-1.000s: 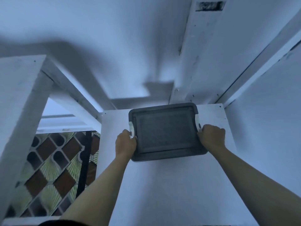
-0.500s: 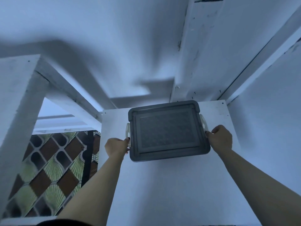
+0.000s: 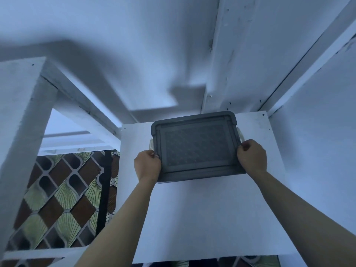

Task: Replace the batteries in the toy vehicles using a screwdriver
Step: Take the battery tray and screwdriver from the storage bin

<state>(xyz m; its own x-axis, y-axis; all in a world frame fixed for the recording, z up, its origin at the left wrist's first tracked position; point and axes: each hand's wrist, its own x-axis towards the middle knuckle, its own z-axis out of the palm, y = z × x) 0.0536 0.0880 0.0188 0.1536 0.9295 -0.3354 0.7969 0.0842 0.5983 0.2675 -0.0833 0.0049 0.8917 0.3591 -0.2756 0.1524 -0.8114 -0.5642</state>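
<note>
Between left hand [image 3: 147,164], right hand [image 3: 252,158]: box [image 3: 196,149]

no readable text, labels, brands or numbers anywhere, none on the grey box lid [image 3: 195,147]

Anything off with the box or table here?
Nothing spilled or damaged. The grey box sits lid-on at the far edge of the white table, left hand and right hand gripping its sides. Its white side latches stand out, seemingly unclipped.
</note>
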